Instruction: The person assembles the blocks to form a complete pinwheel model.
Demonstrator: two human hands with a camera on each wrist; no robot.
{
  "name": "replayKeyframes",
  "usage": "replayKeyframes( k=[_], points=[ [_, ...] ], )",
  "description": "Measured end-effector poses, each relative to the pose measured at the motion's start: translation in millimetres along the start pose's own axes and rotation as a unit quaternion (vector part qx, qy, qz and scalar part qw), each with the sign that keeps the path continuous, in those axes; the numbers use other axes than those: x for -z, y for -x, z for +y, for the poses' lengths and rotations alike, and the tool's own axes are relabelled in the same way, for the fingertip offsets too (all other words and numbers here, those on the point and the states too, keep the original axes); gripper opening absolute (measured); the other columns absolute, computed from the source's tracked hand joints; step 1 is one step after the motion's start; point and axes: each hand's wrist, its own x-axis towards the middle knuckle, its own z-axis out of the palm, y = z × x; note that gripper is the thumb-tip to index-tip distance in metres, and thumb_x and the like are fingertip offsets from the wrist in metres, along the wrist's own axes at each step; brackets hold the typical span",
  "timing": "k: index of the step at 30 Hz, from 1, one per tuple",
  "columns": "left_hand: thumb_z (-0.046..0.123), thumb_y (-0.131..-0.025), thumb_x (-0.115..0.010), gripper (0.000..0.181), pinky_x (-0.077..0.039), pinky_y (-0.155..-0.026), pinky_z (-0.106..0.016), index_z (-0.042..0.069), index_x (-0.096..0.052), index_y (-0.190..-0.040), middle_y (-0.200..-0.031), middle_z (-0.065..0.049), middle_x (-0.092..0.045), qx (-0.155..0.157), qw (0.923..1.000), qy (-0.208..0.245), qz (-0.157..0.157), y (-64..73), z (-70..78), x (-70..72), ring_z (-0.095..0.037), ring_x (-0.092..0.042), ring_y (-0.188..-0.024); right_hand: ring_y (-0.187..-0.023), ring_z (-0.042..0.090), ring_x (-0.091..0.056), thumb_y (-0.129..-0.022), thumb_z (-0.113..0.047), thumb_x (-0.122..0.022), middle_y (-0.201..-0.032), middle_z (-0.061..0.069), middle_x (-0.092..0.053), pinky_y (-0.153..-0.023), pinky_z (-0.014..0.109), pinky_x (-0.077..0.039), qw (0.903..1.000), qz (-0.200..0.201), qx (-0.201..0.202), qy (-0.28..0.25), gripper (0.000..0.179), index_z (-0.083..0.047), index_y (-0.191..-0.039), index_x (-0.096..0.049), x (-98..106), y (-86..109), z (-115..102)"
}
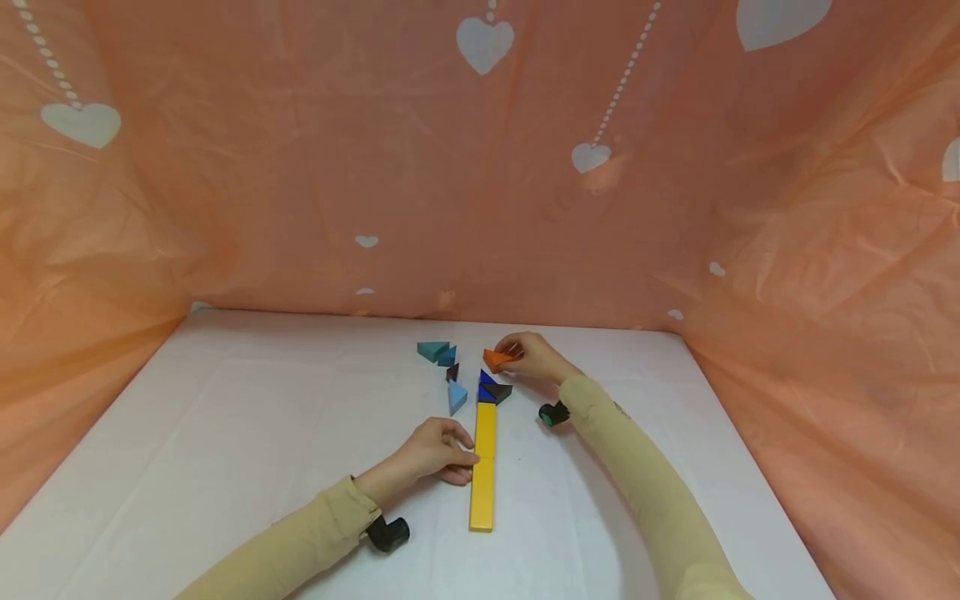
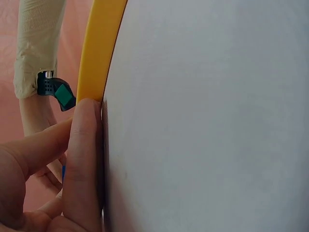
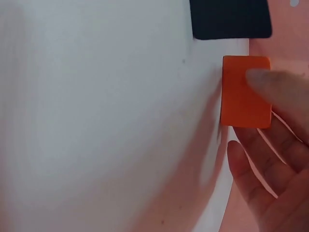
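On the white table two yellow bars lie end to end. At their far end sit blue triangular blocks, with a black triangular block against their right side. My right hand pinches an orange triangular block beyond these; in the right wrist view the thumb presses on the face of the orange block. My left hand rests beside the bars near their joint. Its fairly straight fingers touch the side of the yellow bar in the left wrist view.
Left of the row lie a light blue triangular block, a small dark block, a blue block and a teal block. Black wrist cameras hang under both sleeves. An orange curtain with hearts encloses the table's back and sides.
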Motion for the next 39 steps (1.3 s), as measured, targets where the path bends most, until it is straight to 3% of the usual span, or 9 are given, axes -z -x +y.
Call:
replayKeyframes(
  k=[9, 14, 21, 27, 32, 39],
  points=[
    [0.004, -0.084, -0.072, 0.022, -0.057, -0.056, -0.029, -0.003, -0.058, -0.1, -0.073, -0.012, -0.066, 0.003, 1.0, -0.001, 0.003, -1.2, -0.8, 0.8, -0.018, -0.067, -0.057, -0.084, 0.019, -0.062, -0.085, 0.001, -0.07, -0.092, 0.004, -0.069, -0.083, 0.033, -0.054, 0.9995, 0.022, 0.016, 0.018, 0.014, -0.004, -0.097, -0.072, 3.2, 2.5, -3.0],
    [0.003, -0.084, -0.072, 0.022, -0.057, -0.056, -0.029, -0.003, -0.058, -0.099, -0.073, -0.012, -0.066, 0.004, 1.0, -0.003, 0.008, -1.8, -0.7, 1.1, -0.018, -0.067, -0.057, -0.079, 0.016, -0.063, -0.085, 0.004, -0.068, -0.088, 0.007, -0.069, -0.077, 0.028, -0.055, 0.9996, 0.003, 0.025, 0.016, 0.011, -0.004, -0.089, -0.073, 6.7, 2.0, -2.9],
    [0.003, -0.084, -0.072, 0.022, -0.057, -0.056, -0.03, -0.003, -0.058, -0.1, -0.074, -0.012, -0.066, 0.006, 1.0, 0.005, 0.004, -1.6, -0.5, 0.4, -0.018, -0.067, -0.058, -0.094, 0.021, -0.064, -0.088, 0.003, -0.063, -0.103, 0.01, -0.068, -0.087, 0.033, -0.052, 0.9975, -0.048, 0.051, -0.009, 0.019, 0.002, -0.107, -0.068, 16.8, 3.1, -5.9],
    [0.004, -0.084, -0.072, 0.022, -0.057, -0.057, -0.029, -0.003, -0.059, -0.1, -0.073, -0.012, -0.066, 0.002, 1.0, 0.001, 0.005, -1.5, -0.4, 1.2, -0.019, -0.067, -0.058, -0.104, 0.022, -0.062, -0.089, -0.007, -0.067, -0.117, 0.009, -0.065, -0.092, 0.033, -0.05, 0.9937, -0.083, 0.053, -0.054, 0.033, -0.002, -0.122, -0.063, 17.6, 2.1, -15.2],
    [0.004, -0.084, -0.072, 0.022, -0.057, -0.056, -0.029, -0.003, -0.059, -0.1, -0.074, -0.012, -0.066, 0.004, 1.0, 0.002, 0.004, -0.6, -0.1, 0.7, -0.018, -0.067, -0.058, -0.098, 0.021, -0.065, -0.087, 0.0, -0.067, -0.112, 0.009, -0.067, -0.087, 0.031, -0.053, 0.9923, -0.093, 0.047, -0.067, 0.033, -0.003, -0.12, -0.065, 11.2, -0.8, -17.0],
    [0.003, -0.084, -0.072, 0.022, -0.057, -0.056, -0.029, -0.003, -0.059, -0.1, -0.073, -0.012, -0.065, 0.005, 1.0, 0.001, 0.006, 1.3, 0.0, 0.0, -0.017, -0.066, -0.057, -0.094, 0.02, -0.061, -0.086, 0.001, -0.068, -0.105, 0.002, -0.069, -0.084, 0.03, -0.053, 0.9977, -0.058, 0.015, -0.031, 0.025, -0.007, -0.11, -0.072, 7.2, -2.8, -18.6]
  ],
)
